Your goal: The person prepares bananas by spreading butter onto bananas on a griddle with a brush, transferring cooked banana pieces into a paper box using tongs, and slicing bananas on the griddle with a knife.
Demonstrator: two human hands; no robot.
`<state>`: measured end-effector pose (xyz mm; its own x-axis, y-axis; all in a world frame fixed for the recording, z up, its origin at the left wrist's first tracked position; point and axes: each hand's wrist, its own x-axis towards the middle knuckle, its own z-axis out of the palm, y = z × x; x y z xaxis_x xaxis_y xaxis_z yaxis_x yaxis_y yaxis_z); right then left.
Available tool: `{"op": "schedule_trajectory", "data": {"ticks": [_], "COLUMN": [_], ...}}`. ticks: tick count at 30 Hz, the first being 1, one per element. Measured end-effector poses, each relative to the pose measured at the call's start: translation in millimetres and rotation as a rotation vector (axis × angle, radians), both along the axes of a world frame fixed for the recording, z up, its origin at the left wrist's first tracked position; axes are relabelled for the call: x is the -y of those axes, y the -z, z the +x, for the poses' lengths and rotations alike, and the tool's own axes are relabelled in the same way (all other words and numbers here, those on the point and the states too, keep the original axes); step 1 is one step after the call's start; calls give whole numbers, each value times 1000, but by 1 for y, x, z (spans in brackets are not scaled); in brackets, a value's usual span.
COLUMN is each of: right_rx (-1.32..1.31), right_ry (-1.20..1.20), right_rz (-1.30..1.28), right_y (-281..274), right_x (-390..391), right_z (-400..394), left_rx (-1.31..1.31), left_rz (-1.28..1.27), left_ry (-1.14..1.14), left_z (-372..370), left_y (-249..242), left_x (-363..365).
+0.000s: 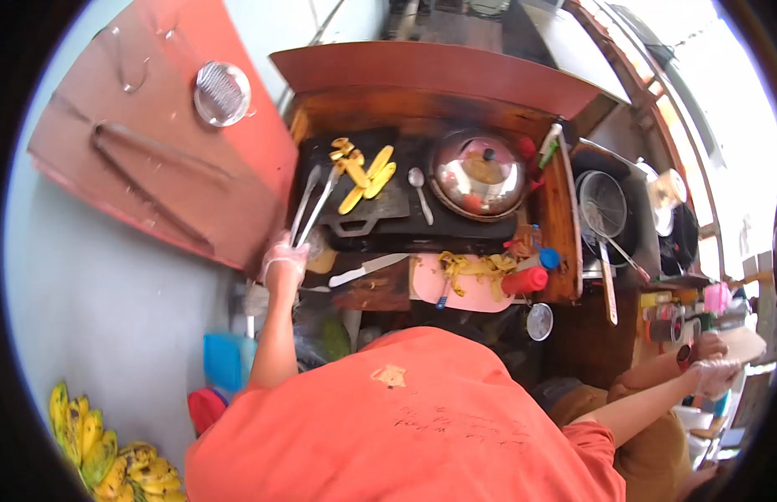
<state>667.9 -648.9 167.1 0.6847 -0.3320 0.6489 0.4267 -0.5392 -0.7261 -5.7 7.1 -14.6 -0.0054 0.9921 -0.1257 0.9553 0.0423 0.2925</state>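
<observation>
Displaying on the flat black pan: banana slices, yellow, elongated, lying beside a smaller, browned cluster. Reaching to the pieces with slim metal tongs, tips parted. Gripping the tongs' near end in the left hand, wearing clear film, fingers curling together around metal. Including rightward: steel spoon; shiny domed lid, dark-knobbed. Listing nearer: white-handled knife; pink cutting board, bearing limp peels. Extending far right, near a pale flat item: right hand, gloved, not showing finger spread clearly.
</observation>
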Motion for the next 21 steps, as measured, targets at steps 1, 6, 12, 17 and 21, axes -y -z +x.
{"op": "schedule_trajectory", "data": {"ticks": [1,6,12,17,21], "right_rx": [7,93,115,177,111], "right_ry": [1,57,62,66,79], "right_rz": [-3,16,59,97,253], "right_y": [-1,-12,-16,-25,-29], "right_x": [1,5,7,24,23], "right_z": [-2,-39,-62,-89,-117], "left_rx": [44,134,404,437,416], "left_rz": [87,163,85,146,136], "left_ry": [58,40,42,272,275], "left_z": [-10,3,0,-8,-4], "left_y": [19,22,40,64,77], "left_x": [-3,0,-13,-26,-35]}}
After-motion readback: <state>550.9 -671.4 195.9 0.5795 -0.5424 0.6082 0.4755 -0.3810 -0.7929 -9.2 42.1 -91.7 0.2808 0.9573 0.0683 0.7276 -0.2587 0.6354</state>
